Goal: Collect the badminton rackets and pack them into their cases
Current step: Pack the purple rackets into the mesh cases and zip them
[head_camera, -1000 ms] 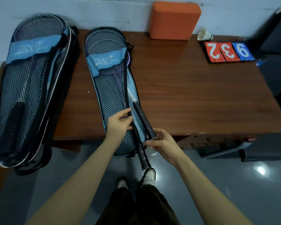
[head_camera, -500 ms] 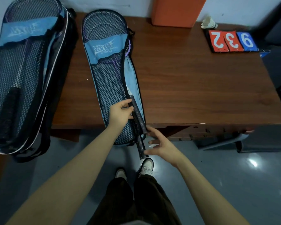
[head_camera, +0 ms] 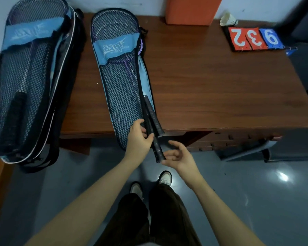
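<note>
Black racket handle (head_camera: pixel 156 148) pinched by left hand (head_camera: pixel 138 139), right hand (head_camera: pixel 179 156) loosely spread at its butt

Table (head_camera: pixel 212 89) right of the case (head_camera: pixel 121 96) lies open to the scoreboard (head_camera: pixel 254 39).

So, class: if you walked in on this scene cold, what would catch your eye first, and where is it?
First, the blue mesh racket case lying lengthwise on the wooden desk, two black racket handles sticking out of its near end. The left hand grips them; the right hand touches one handle's butt. Far right, red and blue score cards read 2, 3, 9.
</note>
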A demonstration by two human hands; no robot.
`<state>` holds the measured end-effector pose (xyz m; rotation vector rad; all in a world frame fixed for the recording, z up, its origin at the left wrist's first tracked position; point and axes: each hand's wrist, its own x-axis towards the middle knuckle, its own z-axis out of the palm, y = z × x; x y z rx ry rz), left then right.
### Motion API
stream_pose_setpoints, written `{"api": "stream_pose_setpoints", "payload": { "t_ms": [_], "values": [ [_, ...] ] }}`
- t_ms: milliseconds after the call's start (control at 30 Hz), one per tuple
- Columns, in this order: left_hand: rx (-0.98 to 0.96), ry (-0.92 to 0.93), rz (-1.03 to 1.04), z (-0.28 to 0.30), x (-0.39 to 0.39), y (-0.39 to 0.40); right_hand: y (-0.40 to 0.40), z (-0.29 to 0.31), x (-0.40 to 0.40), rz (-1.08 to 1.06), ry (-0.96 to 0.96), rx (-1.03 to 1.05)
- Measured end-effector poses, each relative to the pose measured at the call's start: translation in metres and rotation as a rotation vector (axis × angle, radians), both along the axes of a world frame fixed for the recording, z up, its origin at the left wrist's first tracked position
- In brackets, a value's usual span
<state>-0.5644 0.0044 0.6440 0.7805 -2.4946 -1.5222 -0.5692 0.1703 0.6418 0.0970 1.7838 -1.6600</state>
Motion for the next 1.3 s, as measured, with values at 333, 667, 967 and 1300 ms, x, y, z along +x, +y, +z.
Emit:
{"api": "stream_pose_setpoints", "payload": {
  "t_ms": [333, 667, 967, 1300],
  "values": [
    [0.307, 0.097, -0.006, 0.047, 0.000, -0.012, -0.021, 0.008, -0.028, -0.065, 0.123, -0.041],
    [0.462, 0.109, 0.053, 0.064, 0.003, -0.017, -0.028, 0.000, -0.026, -0.120, 0.172, 0.068],
    [0.535, 0.089, 0.092, 0.065, 0.010, -0.009, -0.031, 0.012, -0.038, -0.148, 0.167, -0.045],
    [0.532, 0.065, 0.117, 0.069, 0.007, -0.019, -0.054, 0.012, -0.031, -0.044, 0.433, 0.111]
  ]
}}
